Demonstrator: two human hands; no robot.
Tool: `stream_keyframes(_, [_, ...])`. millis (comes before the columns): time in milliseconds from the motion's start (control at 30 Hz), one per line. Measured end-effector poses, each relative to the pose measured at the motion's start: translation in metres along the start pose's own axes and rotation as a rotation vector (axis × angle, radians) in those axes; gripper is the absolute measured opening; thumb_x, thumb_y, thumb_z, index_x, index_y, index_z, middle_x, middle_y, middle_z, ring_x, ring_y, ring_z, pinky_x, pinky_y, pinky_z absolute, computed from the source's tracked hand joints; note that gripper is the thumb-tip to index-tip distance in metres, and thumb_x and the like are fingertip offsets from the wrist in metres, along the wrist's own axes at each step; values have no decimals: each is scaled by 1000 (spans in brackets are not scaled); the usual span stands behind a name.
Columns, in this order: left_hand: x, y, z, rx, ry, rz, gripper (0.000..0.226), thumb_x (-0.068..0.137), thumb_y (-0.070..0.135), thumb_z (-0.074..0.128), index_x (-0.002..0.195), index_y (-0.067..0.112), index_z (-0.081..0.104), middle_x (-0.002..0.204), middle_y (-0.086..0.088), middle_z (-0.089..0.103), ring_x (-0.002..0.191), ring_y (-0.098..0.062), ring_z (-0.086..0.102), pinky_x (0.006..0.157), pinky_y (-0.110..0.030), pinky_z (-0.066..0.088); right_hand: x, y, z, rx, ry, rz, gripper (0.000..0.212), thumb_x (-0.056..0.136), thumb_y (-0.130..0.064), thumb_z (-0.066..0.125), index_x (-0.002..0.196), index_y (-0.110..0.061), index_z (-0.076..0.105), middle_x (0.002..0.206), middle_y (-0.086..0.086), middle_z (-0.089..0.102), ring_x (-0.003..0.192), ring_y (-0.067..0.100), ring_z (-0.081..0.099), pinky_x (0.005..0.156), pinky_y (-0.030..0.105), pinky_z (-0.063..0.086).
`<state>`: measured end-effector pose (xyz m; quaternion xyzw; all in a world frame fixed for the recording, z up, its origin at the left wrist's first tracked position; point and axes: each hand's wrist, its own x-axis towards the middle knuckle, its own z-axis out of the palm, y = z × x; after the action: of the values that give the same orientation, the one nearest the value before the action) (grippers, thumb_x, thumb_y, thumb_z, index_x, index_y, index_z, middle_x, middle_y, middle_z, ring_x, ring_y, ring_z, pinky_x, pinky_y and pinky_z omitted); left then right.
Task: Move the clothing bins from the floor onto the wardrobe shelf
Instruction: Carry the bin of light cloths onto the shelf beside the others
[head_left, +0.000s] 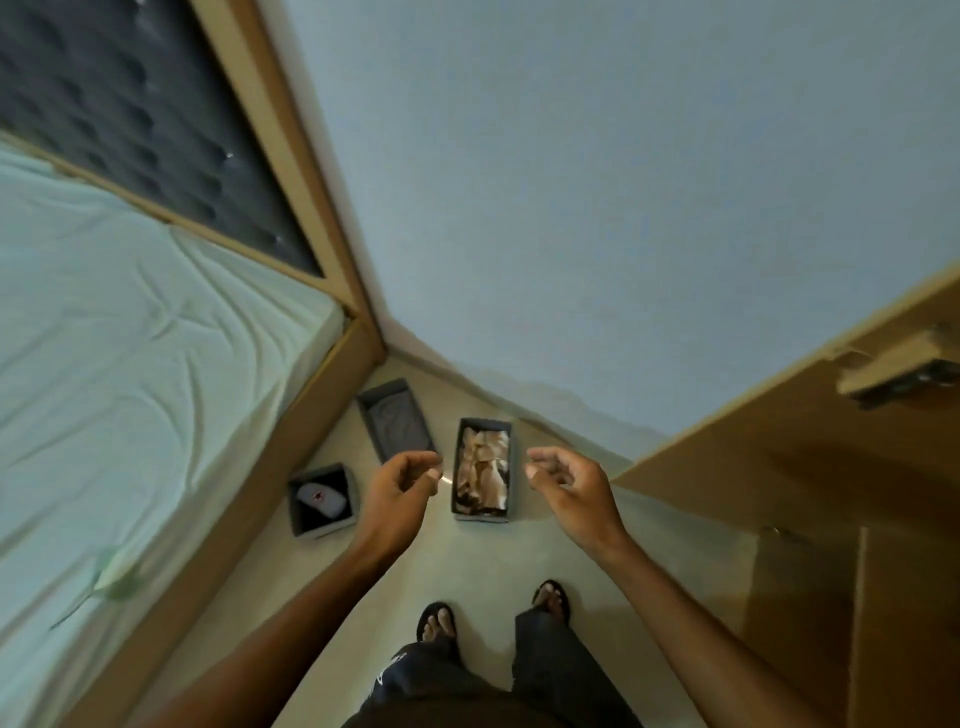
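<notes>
Three grey fabric bins stand on the pale floor. The nearest long bin (482, 470) holds crumpled beige and brown clothes. A second long bin (396, 420) with grey cloth lies behind it to the left. A small square bin (323, 500) with a white garment sits by the bed frame. My left hand (400, 480) hovers left of the beige bin, fingers loosely curled, holding nothing. My right hand (563, 486) hovers right of that bin, also loosely curled and empty. Both hands are above the floor, apart from the bins.
A bed with a pale green sheet (130, 338) and wooden frame fills the left. The wooden wardrobe (810, 467) with an open door and hinge stands on the right. A light blue wall is ahead. My sandalled feet (493, 613) stand on the floor below.
</notes>
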<state>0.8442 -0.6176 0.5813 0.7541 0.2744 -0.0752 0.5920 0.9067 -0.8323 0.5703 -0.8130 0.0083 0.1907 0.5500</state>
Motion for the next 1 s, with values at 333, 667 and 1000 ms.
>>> stream_keyframes(333, [104,-62,2,-40,114,-240,18,95,20,58,112,21,63,99,1,69,92,-13,65,73,-16,46,136,40,66,-106,-195,93,17,89,-22,64,105,-20,71,90,-4,71,83,7,67,70,16,52])
stream_keyframes(667, [249,-244,102,127,-17,-569,21,89,36,58,110,32,60,95,12,62,86,-4,57,77,-20,54,279,266,118,-365,-251,303,15,87,-17,60,97,-20,71,92,-5,70,87,11,66,69,17,48])
stream_keyframes(1000, [341,-445,222,107,-272,-811,43,87,35,65,127,24,55,123,-6,62,103,-21,59,87,-33,49,360,488,175,-687,-374,367,52,88,-24,63,136,-16,48,137,11,44,125,27,47,99,35,43])
